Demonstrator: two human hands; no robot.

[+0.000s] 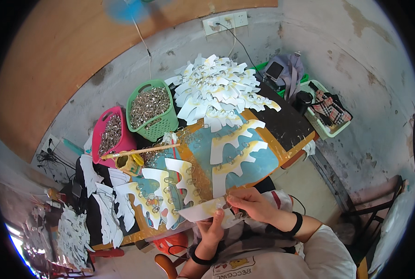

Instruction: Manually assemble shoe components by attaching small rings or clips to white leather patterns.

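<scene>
Right now I see the left hand (213, 229) gripping the white scalloped cardboard cutout (202, 210) from below, its long axis running left to right, just above the lap. Directly right, touching the card's near end, the right hand (251, 204) pinches a small metal ring (229, 208), so it is the nearer one.

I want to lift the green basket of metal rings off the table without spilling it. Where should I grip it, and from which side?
Grip the green basket by the cut-out handle slot in its upper rim, coming from above at the far, wall side. It stands upright and looks full of metal rings, and the pink basket crowds its left side, so a side grasp there is awkward. Two hands on opposite rim edges would probably be steadier.
</scene>
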